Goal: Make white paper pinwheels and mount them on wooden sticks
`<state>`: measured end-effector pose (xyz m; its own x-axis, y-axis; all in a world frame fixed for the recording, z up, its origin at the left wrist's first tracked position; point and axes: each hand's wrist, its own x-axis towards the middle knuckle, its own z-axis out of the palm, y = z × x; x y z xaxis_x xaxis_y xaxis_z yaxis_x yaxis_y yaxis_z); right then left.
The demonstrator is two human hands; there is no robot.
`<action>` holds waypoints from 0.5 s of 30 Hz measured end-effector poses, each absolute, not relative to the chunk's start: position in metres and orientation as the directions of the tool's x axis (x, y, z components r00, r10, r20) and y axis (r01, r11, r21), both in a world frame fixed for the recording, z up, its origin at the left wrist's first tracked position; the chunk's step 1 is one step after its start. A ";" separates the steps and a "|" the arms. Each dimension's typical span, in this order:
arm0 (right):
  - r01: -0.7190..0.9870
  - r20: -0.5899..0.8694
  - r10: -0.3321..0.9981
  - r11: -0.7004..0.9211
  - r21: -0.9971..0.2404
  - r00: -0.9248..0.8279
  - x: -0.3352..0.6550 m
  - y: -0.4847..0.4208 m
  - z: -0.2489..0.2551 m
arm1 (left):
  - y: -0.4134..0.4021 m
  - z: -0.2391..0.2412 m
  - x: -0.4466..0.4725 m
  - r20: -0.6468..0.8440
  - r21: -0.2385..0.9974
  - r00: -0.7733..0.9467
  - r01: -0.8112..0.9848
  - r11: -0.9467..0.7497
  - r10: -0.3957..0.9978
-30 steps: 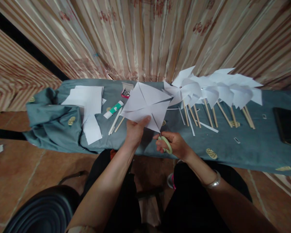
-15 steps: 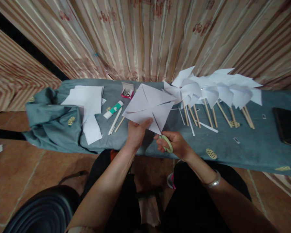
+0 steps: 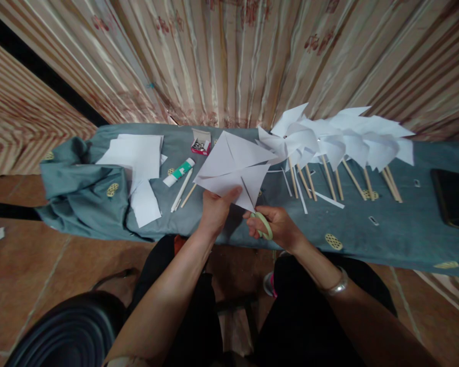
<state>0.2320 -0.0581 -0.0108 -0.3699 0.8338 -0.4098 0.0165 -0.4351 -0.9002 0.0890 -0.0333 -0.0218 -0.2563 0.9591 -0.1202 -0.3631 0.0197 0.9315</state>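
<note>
A pleated, patterned curtain point(image 3: 229, 61) is hanging along the far side, behind a long table under a green-grey cloth point(image 3: 352, 221). At the middle of the table, the left hand point(image 3: 216, 208) is gripping a white paper square point(image 3: 229, 176), its thumb pressing on top and its fingers going underneath. A slit is running in from the square's right corner. The right hand point(image 3: 279, 227) is closing around the pale green handles of a pair of scissors point(image 3: 266, 228), whose dark blade is lying over the near corner of the paper. To the left, a glue stick point(image 3: 179, 172), a white pen point(image 3: 182, 189) and a small box of metal pieces point(image 3: 201, 145) are lying near stacked paper sheets point(image 3: 147, 155). To the right, paper pinwheels point(image 3: 348, 140) on wooden sticks point(image 3: 329, 178) are overlapping in a row, and a dark phone point(image 3: 453, 199) is resting farther right.
</note>
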 end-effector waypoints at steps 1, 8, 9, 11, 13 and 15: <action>0.018 -0.409 0.835 -0.433 -0.901 -0.369 0.232 -0.058 -0.011 | -0.033 -0.022 0.089 -0.117 0.933 -0.257 -0.359 0.018 0.959; 0.029 -0.384 0.848 -0.402 -0.915 -0.364 0.232 -0.058 -0.013 | -0.033 -0.022 0.088 -0.120 0.935 -0.259 -0.355 0.021 0.958; 0.033 -0.379 0.849 -0.396 -0.918 -0.368 0.232 -0.059 -0.014 | -0.033 -0.022 0.088 -0.121 0.935 -0.261 -0.355 0.022 0.958; 0.036 -0.371 0.850 -0.386 -0.922 -0.374 0.232 -0.059 -0.014 | -0.033 -0.022 0.088 -0.122 0.935 -0.264 -0.354 0.021 0.957; 0.032 -0.369 0.849 -0.387 -0.922 -0.378 0.231 -0.059 -0.015 | -0.033 -0.023 0.088 -0.118 0.933 -0.258 -0.360 0.018 0.959; 0.025 -0.373 0.847 -0.393 -0.919 -0.378 0.231 -0.060 -0.015 | -0.033 -0.023 0.089 -0.115 0.927 -0.246 -0.374 0.015 0.962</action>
<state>0.2308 -0.0595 -0.0152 -0.3779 0.8475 -0.3728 0.0248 -0.3932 -0.9191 0.0885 -0.0330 -0.0231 -0.2459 0.9625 -0.1145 -0.3742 0.0147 0.9272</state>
